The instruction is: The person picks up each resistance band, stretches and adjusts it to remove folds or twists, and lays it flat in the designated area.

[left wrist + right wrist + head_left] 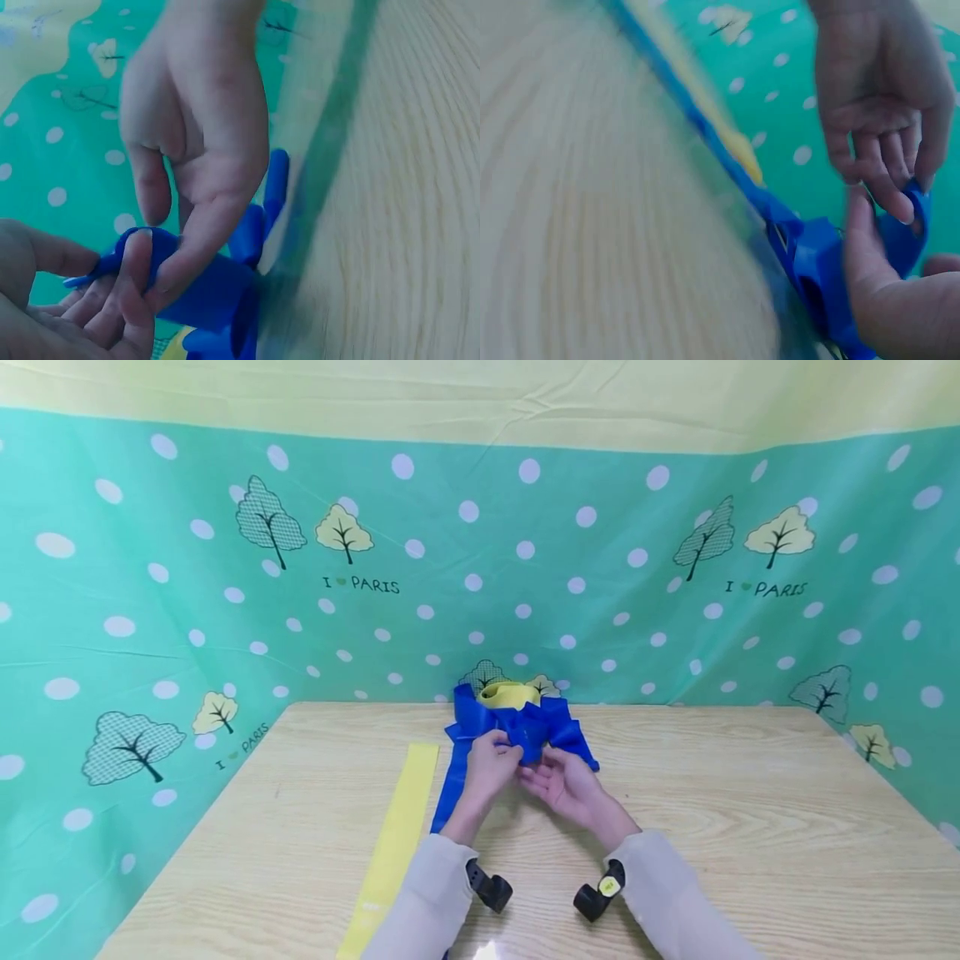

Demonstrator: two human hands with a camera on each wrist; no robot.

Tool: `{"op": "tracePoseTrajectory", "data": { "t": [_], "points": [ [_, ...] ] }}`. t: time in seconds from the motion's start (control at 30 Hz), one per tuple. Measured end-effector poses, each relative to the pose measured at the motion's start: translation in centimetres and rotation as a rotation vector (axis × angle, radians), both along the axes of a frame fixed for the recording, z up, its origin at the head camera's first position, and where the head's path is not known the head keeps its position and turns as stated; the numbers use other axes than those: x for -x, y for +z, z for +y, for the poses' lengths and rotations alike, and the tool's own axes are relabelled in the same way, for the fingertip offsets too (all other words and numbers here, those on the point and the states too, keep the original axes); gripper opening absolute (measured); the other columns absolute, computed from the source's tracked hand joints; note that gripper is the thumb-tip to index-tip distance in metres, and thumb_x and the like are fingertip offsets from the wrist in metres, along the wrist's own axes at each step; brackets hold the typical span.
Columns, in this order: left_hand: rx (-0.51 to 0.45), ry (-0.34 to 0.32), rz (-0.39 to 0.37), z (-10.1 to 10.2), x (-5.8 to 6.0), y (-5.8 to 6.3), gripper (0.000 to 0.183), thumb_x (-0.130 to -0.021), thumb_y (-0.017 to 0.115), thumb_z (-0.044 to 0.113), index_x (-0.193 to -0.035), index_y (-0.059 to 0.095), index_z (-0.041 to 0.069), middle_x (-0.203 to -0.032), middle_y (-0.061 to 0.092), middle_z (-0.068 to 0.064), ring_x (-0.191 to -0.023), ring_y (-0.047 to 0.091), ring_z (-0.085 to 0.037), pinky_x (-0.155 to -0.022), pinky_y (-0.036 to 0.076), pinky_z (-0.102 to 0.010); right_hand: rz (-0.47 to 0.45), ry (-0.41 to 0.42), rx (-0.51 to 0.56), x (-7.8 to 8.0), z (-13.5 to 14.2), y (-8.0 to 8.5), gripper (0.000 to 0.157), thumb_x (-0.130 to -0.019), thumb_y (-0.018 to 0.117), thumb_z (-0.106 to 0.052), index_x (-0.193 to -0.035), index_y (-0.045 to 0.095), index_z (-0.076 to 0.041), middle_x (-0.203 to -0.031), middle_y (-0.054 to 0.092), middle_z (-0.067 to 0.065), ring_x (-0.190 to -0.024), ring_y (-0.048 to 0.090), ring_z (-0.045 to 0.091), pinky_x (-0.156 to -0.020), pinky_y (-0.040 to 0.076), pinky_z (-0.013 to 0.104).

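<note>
A wide blue ribbon (528,731) is folded into several loops at the far middle of the table. My left hand (491,768) holds the near loop from the left, its thumb lying along the ribbon in the left wrist view. From the right, my right hand (570,789), palm partly turned up, pinches the edge of the same loop (921,225) between thumb and fingers. The fingertips of both hands come close together there. One long blue tail (452,789) runs toward me past the left forearm.
Behind the blue loops is a rolled yellow ribbon (512,695). A flat yellow strip (397,835) lies along the wooden table (750,810), left of the blue tail and partly under the left sleeve. A green dotted cloth (525,568) hangs at the back and sides.
</note>
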State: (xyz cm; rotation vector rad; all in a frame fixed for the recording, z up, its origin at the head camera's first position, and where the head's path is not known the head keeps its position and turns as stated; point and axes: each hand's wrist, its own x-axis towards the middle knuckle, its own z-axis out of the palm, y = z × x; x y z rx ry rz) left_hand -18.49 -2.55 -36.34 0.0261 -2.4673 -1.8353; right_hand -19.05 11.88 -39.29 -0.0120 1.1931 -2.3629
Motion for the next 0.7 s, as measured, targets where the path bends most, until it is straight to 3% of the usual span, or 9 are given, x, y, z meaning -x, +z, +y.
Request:
{"op": "tracePoseTrajectory", "data": {
  "t": [0.13,0.27,0.47,0.6,0.7],
  "points": [
    [-0.118,-0.05,-0.108,0.0,-0.2,-0.2,0.019,-0.087,0.058,0.006,-0.103,0.056,-0.004,-0.08,0.07,-0.014,-0.063,0.068,-0.019,-0.062,0.054,-0.031,-0.022,-0.114,0.108,0.6,0.2,0.5,0.034,-0.104,0.027,-0.017,-0.134,0.032,-0.001,-0.103,0.068,0.006,-0.098,0.067,0.015,-0.091,0.051,0.028],
    [-0.184,-0.119,-0.163,-0.1,-0.5,-0.5,0.016,-0.088,0.054,0.004,-0.102,0.053,-0.003,-0.087,0.071,-0.018,-0.067,0.072,-0.024,-0.068,0.056,-0.033,-0.014,-0.157,0.029,1.3,0.5,1.1,0.051,-0.102,0.035,-0.011,-0.148,0.016,0.0,-0.1,0.069,0.0,-0.095,0.067,0.01,-0.095,0.048,0.023],
    [-0.177,-0.158,-0.204,-0.1,-1.0,-0.6,0.006,-0.089,0.054,0.005,-0.09,0.048,0.003,-0.087,0.072,-0.02,-0.072,0.073,-0.025,-0.065,0.054,-0.028,0.001,-0.208,-0.143,2.4,0.4,1.7,0.052,-0.098,0.044,-0.006,-0.145,0.024,0.004,-0.098,0.065,-0.003,-0.086,0.065,0.005,-0.087,0.05,0.017],
    [-0.146,-0.183,-0.208,0.2,-1.3,-0.7,0.016,-0.089,0.054,0.006,-0.081,0.04,0.009,-0.087,0.072,-0.02,-0.073,0.073,-0.026,-0.062,0.052,-0.028,-0.005,-0.25,-0.261,3.4,0.4,2.3,0.051,-0.096,0.05,-0.006,-0.141,0.031,0.006,-0.085,0.065,-0.008,-0.076,0.061,0.001,-0.071,0.049,0.011],
    [-0.105,-0.209,-0.204,0.4,-1.5,-0.8,0.021,-0.089,0.054,0.005,-0.077,0.038,0.011,-0.085,0.073,-0.019,-0.071,0.072,-0.025,-0.059,0.05,-0.027,-0.018,-0.272,-0.306,4.1,0.7,2.6,0.045,-0.094,0.055,-0.005,-0.135,0.04,0.003,-0.08,0.064,-0.01,-0.073,0.059,0.0,-0.068,0.049,0.011]
  ]
}}
